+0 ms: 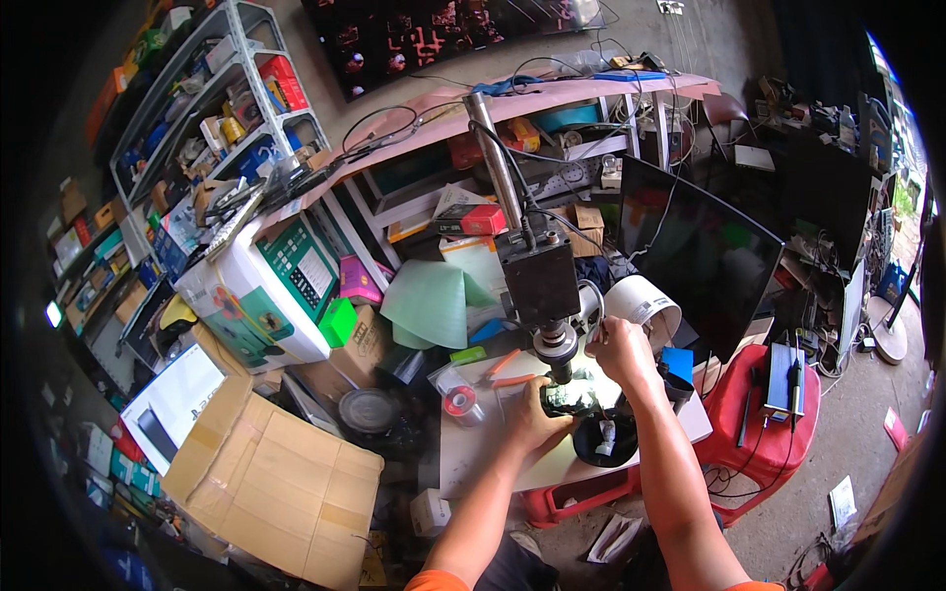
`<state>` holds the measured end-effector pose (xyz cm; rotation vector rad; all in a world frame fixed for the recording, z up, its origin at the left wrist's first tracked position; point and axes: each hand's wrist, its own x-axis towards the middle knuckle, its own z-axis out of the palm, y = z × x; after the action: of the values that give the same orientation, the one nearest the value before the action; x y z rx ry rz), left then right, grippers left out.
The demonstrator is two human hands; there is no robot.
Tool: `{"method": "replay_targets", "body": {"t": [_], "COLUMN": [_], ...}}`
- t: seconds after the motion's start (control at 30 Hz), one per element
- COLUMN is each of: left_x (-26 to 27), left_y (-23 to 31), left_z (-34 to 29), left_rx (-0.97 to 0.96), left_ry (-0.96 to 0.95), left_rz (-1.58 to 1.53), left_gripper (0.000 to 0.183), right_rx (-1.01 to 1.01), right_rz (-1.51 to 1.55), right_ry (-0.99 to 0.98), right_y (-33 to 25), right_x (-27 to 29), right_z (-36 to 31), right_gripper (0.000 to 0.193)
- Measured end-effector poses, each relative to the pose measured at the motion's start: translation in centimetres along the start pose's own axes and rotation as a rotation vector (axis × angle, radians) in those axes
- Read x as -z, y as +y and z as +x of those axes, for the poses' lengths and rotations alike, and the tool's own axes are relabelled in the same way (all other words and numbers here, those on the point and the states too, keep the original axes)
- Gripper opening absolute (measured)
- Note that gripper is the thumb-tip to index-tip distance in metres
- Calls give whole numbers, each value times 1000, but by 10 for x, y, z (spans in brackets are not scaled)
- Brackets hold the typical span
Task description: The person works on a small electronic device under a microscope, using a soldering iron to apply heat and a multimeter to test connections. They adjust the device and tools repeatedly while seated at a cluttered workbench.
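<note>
A black microscope (544,281) on a metal pole stands over the small white worktable (461,458), its lens pointing down. Beneath the lens lies a brightly lit, small green circuit board (569,396). My left hand (535,419) grips this board's left edge. My right hand (625,352) is raised just right of the lens, its fingers closed; whatever they hold is hidden. A white cylinder (641,303) stands behind that hand. Below the board is a black round dish (591,451) with a small whitish item inside. Left of my left hand sit a red-centred spool (459,402) and an orange-handled tool (510,366).
On the right, a red stool (803,433) carries a blue box-shaped device (783,379) with a corded pen-like tool. A large dark screen (700,246) leans behind. An open cardboard box (281,483) stands at the left, near a crowded metal shelf (236,74).
</note>
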<state>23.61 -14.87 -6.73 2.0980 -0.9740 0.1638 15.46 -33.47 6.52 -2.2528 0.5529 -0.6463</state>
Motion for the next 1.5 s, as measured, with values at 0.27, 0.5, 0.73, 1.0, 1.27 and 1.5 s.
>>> {"method": "replay_targets", "body": {"t": [0.27, 0.5, 0.73, 1.0, 1.27, 1.5], "left_x": [-3, -3, 1, -4, -4, -2], "left_y": [-5, -5, 3, -3, -3, 3], "left_z": [-1, -2, 0, 0, 1, 1], "left_rx": [-21, -58, -22, -96, -114, -47], "left_ry": [2, 51, 27, 80, 61, 10], "left_rz": [-44, -18, -22, -72, -113, -182], "left_gripper": [81, 81, 82, 82, 83, 79], "right_rx": [-34, -105, -128, -142, -141, -151], "right_rz": [-38, 18, 25, 90, 181, 174], "right_ry": [-64, -27, 53, 26, 4, 3], "right_y": [-3, -3, 12, 14, 11, 14], "right_x": [4, -1, -3, -3, 4, 4], "right_z": [0, 4, 11, 15, 13, 14], "right_gripper": [32, 39, 40, 41, 40, 40]}}
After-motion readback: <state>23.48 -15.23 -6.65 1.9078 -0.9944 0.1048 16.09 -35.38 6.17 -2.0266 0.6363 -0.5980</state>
